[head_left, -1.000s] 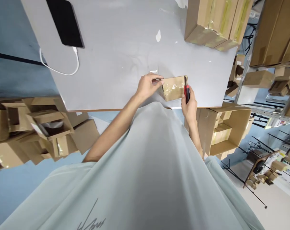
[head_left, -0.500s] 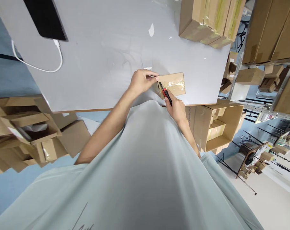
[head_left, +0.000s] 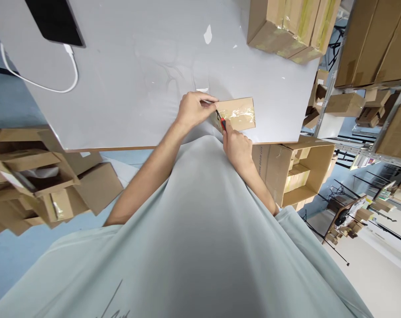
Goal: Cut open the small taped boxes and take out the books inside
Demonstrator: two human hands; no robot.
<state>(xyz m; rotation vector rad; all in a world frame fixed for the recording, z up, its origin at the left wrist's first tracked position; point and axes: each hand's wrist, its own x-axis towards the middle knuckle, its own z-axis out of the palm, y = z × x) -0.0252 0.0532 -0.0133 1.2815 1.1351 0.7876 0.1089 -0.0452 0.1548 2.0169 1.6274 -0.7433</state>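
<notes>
Near the front edge of the table (head_left: 120, 110), a small taped carton (head_left: 235, 112) was pinched at its left end by the left hand (head_left: 192, 108); the right hand (head_left: 238, 148) gripped a red-handled cutter (head_left: 223, 123), blade at that end. Good control called for shallow strokes, directed clear of the left hand.
</notes>
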